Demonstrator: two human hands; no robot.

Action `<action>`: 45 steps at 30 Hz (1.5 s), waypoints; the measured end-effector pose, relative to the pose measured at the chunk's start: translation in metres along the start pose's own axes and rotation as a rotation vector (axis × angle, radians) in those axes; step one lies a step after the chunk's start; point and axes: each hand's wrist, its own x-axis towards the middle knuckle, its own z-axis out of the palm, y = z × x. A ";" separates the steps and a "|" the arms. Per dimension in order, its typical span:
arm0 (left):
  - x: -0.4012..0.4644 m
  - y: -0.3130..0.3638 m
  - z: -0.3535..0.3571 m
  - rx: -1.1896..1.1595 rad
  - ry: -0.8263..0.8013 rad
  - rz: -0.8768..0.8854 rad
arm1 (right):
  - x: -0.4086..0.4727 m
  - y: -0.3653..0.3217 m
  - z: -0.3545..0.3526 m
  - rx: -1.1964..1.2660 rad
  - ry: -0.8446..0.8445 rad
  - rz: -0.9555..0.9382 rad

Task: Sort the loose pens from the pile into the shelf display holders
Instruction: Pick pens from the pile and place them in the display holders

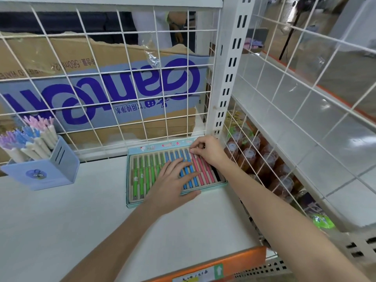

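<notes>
A flat light-blue display tray lies on the white shelf against the wire back, with green pens, blue pens and pink pens in rows. My left hand lies flat with straight fingers across the green and blue pens, its thumb on the tray's front rim. My right hand is at the tray's far right corner, fingertips curled and pinching the top of a pink pen. At the far left a pale-blue upright holder is filled with several pastel pens.
The white shelf has an orange price strip on its front edge. A wire grid backs it, with a cardboard box behind. A white upright post and a side grid separate bottles on the right.
</notes>
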 end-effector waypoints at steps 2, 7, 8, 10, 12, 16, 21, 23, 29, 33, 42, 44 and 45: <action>0.000 0.000 0.000 0.013 0.001 0.002 | 0.000 0.000 0.001 -0.003 0.004 0.005; 0.000 0.001 0.000 0.041 0.015 0.019 | 0.001 0.001 0.002 -0.031 0.015 -0.005; 0.000 0.001 0.000 0.036 0.007 0.016 | 0.001 0.000 0.002 -0.037 0.015 -0.007; 0.000 0.002 0.001 0.028 0.001 0.017 | 0.002 0.000 0.002 -0.058 0.014 -0.011; 0.000 0.001 0.001 0.038 -0.003 0.025 | 0.002 0.001 0.004 -0.073 0.022 -0.023; 0.000 0.001 0.003 0.088 0.009 0.043 | 0.003 0.003 0.007 -0.092 0.041 -0.043; -0.001 0.001 0.003 0.140 0.018 0.060 | 0.000 0.000 0.005 -0.102 0.042 -0.066; -0.002 0.004 0.001 0.157 0.039 0.081 | 0.000 -0.002 0.005 -0.117 0.039 -0.053; -0.004 0.010 -0.005 0.110 0.019 0.054 | -0.006 -0.006 0.005 -0.218 0.051 -0.014; -0.002 0.013 -0.021 0.020 0.222 -0.093 | -0.018 -0.014 0.001 -0.278 0.041 0.025; -0.053 -0.009 -0.050 0.202 0.454 -0.520 | -0.061 -0.076 0.041 -0.392 -0.089 -0.272; -0.078 -0.012 -0.054 0.272 0.421 -0.607 | -0.070 -0.095 0.056 -0.365 -0.125 -0.345; -0.090 -0.013 -0.057 0.301 0.401 -0.645 | -0.075 -0.106 0.064 -0.351 -0.138 -0.382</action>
